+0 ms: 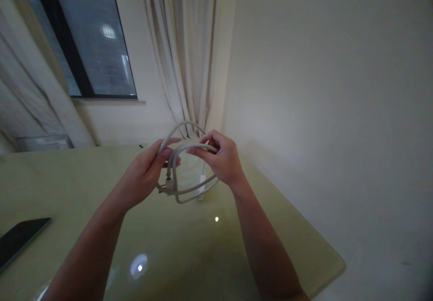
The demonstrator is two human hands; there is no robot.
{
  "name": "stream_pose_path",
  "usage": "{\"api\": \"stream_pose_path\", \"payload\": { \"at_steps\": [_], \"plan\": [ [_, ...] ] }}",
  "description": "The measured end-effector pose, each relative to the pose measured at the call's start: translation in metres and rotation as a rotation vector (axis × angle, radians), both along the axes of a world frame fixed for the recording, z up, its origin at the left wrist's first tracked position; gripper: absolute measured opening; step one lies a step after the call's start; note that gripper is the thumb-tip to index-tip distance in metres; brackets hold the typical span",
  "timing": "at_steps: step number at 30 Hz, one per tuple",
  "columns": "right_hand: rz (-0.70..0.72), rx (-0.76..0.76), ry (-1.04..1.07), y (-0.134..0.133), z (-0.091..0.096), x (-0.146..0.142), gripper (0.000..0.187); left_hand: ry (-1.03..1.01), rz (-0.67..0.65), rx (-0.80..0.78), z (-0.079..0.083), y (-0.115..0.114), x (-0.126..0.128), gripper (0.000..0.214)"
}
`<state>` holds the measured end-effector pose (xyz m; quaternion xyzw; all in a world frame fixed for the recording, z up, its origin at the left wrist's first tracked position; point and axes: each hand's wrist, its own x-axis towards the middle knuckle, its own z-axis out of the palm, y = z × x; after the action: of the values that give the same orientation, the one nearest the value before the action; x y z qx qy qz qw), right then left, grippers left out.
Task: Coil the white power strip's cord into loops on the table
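Both hands hold a white cable (184, 150) wound into loose loops, raised above a glossy pale-green table (189, 247). My left hand (147, 174) is closed on the left side of the coil, thumb over the strands. My right hand (223, 159) pinches the top strand on the right side with its fingertips. A white connector end (201, 186) hangs down from the coil just below my right hand, and a second plug end (168, 186) shows under my left hand.
A dark phone (20, 240) lies flat at the table's left edge. A window (91, 34) with pale curtains (184, 53) stands behind the table. A plain wall runs along the right, and the table's rounded corner (333, 260) is at lower right.
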<state>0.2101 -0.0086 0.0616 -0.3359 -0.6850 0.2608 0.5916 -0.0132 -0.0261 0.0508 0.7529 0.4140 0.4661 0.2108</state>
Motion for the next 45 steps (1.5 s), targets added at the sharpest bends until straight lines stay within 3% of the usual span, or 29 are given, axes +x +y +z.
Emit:
{"api": "stream_pose_path", "payload": {
  "at_steps": [4, 8, 12, 17, 23, 27, 31, 36, 41, 45],
  "plan": [
    [0.024, -0.066, -0.026, 0.006, -0.002, 0.0, 0.044, 0.142, 0.099, 0.307, 0.005, -0.004, 0.005, 0.044],
    [0.037, -0.027, 0.0, 0.004, -0.003, -0.003, 0.036, 0.237, 0.07, 0.383, 0.004, -0.011, 0.014, 0.047],
    [0.007, 0.028, 0.061, 0.0, -0.008, -0.015, 0.05, 0.3, 0.057, 0.424, 0.002, -0.018, 0.025, 0.053],
    [0.013, 0.024, 0.184, 0.0, -0.009, -0.024, 0.071, 0.33, 0.088, 0.282, 0.003, -0.016, 0.024, 0.051],
    [0.028, 0.088, -0.051, 0.008, -0.009, -0.015, 0.053, 0.159, 0.041, 0.001, 0.011, -0.02, 0.024, 0.064],
    [-0.027, 0.181, -0.177, 0.006, -0.011, -0.014, 0.062, 0.065, 0.109, -0.119, 0.016, -0.024, 0.027, 0.073],
    [-0.163, 0.294, -0.339, 0.0, -0.004, -0.01, 0.062, 0.02, 0.153, -0.13, 0.015, -0.022, 0.019, 0.058],
    [0.131, 0.096, -0.261, 0.002, -0.001, -0.003, 0.046, -0.195, 0.356, -0.099, 0.012, -0.014, -0.002, 0.058],
    [0.117, -0.042, -0.046, 0.008, -0.004, 0.001, 0.053, 0.038, 0.618, -0.052, 0.02, -0.014, -0.017, 0.064],
    [0.206, -0.059, -0.155, 0.002, -0.003, -0.008, 0.045, 0.079, 0.72, 0.032, 0.025, -0.019, -0.014, 0.058]
  ]
}}
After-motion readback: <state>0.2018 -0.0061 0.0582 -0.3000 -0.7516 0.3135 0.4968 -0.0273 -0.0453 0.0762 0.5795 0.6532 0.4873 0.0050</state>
